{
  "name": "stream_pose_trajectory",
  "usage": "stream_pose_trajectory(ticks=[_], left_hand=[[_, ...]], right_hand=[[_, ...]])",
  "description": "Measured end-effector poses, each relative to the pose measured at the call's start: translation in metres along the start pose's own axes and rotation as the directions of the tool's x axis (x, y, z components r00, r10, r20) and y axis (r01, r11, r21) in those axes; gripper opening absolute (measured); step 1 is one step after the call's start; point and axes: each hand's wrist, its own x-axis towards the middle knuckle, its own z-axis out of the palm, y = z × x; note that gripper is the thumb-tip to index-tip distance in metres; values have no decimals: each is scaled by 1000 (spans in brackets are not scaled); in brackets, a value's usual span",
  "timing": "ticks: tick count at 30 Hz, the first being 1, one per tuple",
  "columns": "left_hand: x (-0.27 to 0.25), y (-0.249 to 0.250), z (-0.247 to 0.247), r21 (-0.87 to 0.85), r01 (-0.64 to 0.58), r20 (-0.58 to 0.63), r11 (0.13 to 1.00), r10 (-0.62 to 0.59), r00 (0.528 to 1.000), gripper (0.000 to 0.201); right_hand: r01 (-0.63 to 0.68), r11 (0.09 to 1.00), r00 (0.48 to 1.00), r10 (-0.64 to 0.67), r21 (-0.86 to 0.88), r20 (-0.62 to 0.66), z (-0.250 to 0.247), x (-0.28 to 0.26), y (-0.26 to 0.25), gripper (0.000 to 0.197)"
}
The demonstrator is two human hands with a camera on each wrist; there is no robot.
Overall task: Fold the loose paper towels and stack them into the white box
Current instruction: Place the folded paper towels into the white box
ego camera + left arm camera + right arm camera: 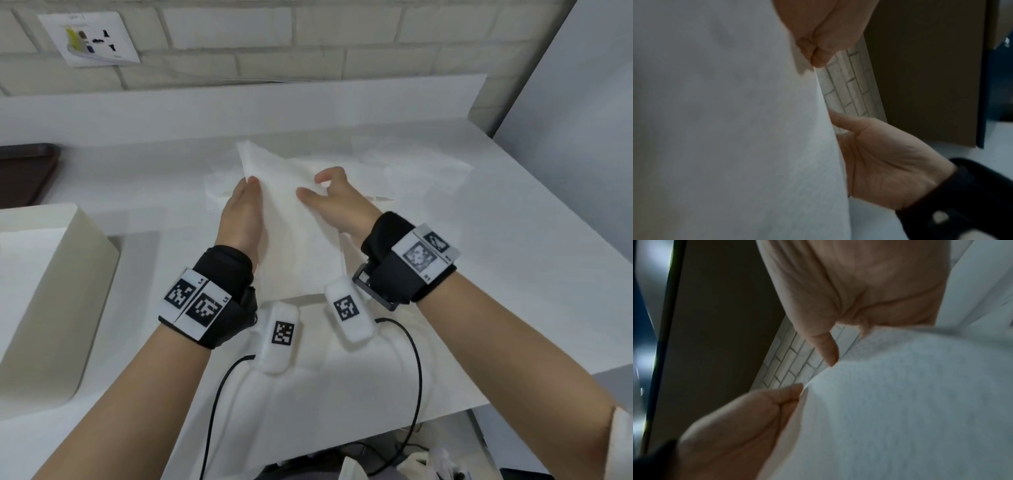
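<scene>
**Folding a paper towel held in the air above the desk**

A person stands at a white desk [513,274], seen from their own head looking down. Both hands hold up one white paper towel [294,240], which hangs as a soft sheet between them, lifted off the surface. The left hand [241,212] grips the sheet's left edge; the left wrist view shows its thumb and fingers [818,53] pinched together on the paper. The right hand [337,202] is on the right side of the sheet, thumb pressed on the front, with the other fingers curled behind the paper, so it too appears to hold the towel.

More loose paper towels [411,164] lie crumpled on the desk just behind the hands. The white box [51,291] sits at the left, near the left forearm; what it already contains cannot be made out. A dark tray [24,174] lies beyond it by the brick wall.

The step in hand looks like the fold itself: the sheet is up and gripped, not yet doubled. The next move probably calls for bringing the two held edges together evenly, flattening the crease, then carrying the folded towel left and laying it flat in the box.
</scene>
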Motion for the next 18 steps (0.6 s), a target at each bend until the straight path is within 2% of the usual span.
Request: stream_pose_trajectory(ticks=[2,4,7,10,12,14,17,18], left_hand=[[0,-3,3,131,-18,69,991,9,998,39],[-1,-6,6,212,-73,131,975,45,990,45],[0,-10,7,252,-91,134,963,59,989,51],[1,-12,9,228,-69,119,971,43,992,47],[1,-10,12,169,-33,126,985,12,992,47],[2,-10,15,107,11,137,994,-26,990,49],[5,-12,19,98,39,132,994,-52,990,50],[6,-14,19,118,35,126,992,-50,991,50]], right_hand=[[29,1000,998,-28,11,-61,0,1,6,23],[68,997,994,-63,48,-93,-2,1,7,28],[96,995,995,-95,26,-38,-11,0,10,39],[80,997,997,-80,-20,7,-21,3,14,57],[55,998,998,-55,31,20,-29,3,14,65],[64,996,996,-68,69,51,-36,1,14,58],[58,998,990,-55,-18,132,-45,3,17,44],[46,997,993,-38,-66,116,-52,7,20,41]])
